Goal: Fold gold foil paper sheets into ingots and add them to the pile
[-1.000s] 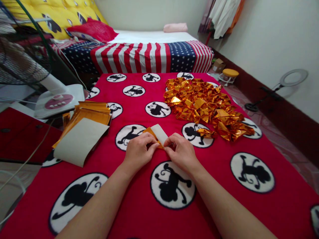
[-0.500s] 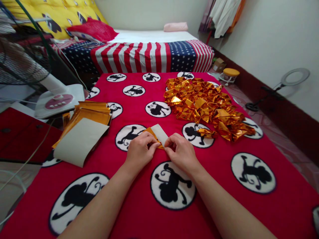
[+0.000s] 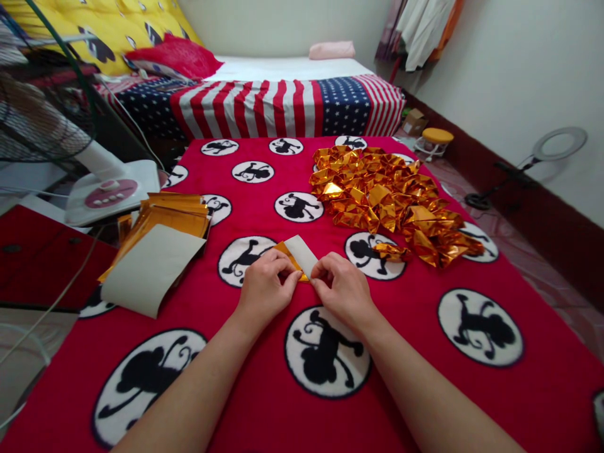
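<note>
A partly folded sheet of gold foil paper (image 3: 302, 253) lies on the red monkey-print cloth (image 3: 264, 390), its pale back showing beside a gold flap. My left hand (image 3: 271, 280) pinches the gold flap near the sheet's lower corner. At the right edge, my right hand (image 3: 342, 286) grips the same sheet between thumb and fingers. The fingertips of both hands are close together and cover part of the paper. On the left rests a stack of flat foil sheets (image 3: 174, 217), the top one pale side up. Folded gold foil pieces (image 3: 377, 192) are heaped at the far right.
A white fan base (image 3: 113, 189) stands beyond the cloth's left edge. Behind the cloth is a bed with a striped and starred cover (image 3: 264, 104). A yellow-topped stool (image 3: 438, 136) and a ring light (image 3: 559, 145) stand on the floor to the right.
Hardly anything differs. My left fingertips have shifted very slightly left along the flap; both hands keep hold of the paper.
</note>
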The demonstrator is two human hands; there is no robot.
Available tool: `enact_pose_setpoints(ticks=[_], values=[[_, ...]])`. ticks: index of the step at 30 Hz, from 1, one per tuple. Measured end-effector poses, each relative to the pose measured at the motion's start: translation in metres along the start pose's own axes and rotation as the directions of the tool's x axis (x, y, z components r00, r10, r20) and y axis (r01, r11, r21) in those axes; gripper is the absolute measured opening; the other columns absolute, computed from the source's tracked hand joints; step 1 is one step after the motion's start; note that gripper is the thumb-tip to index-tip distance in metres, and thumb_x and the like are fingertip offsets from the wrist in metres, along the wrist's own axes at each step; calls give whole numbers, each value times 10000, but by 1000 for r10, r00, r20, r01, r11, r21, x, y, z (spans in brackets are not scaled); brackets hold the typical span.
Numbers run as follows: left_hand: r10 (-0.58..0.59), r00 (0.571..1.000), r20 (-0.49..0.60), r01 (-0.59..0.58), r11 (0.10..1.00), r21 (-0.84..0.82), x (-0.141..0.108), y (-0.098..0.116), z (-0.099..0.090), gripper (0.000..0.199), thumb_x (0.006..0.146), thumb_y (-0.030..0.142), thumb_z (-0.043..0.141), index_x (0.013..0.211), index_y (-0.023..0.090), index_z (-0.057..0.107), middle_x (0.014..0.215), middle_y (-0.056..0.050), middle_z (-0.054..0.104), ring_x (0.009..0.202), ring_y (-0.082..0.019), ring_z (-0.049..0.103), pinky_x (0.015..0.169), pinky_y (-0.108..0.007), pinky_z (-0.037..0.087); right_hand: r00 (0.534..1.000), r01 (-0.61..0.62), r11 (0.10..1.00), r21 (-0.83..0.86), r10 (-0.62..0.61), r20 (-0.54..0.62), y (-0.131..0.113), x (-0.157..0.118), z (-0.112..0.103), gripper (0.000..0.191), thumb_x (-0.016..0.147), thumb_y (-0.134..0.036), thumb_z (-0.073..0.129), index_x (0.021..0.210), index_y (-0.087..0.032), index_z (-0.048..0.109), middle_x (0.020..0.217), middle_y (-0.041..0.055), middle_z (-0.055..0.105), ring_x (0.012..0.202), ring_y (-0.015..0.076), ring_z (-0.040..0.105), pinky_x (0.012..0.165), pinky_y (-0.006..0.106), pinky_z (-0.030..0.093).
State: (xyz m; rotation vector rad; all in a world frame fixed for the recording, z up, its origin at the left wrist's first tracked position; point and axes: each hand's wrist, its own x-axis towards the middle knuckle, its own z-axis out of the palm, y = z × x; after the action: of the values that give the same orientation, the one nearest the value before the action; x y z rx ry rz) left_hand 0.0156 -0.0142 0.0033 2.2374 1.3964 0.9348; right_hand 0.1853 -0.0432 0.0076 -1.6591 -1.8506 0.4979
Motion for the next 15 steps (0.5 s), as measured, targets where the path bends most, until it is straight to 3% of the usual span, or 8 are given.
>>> enact_pose_setpoints(ticks=[15], values=[[-2, 1000, -3, 3, 1000, 29, 0, 0, 1, 168, 802, 180, 641, 638, 185, 604, 773, -27, 623, 762, -164, 593, 699, -294, 459, 1000, 11, 1000, -8, -11, -4, 1, 0, 1, 87, 770, -135, 622, 740, -217, 613, 764, -7, 589, 745, 153, 545, 652, 253, 373]])
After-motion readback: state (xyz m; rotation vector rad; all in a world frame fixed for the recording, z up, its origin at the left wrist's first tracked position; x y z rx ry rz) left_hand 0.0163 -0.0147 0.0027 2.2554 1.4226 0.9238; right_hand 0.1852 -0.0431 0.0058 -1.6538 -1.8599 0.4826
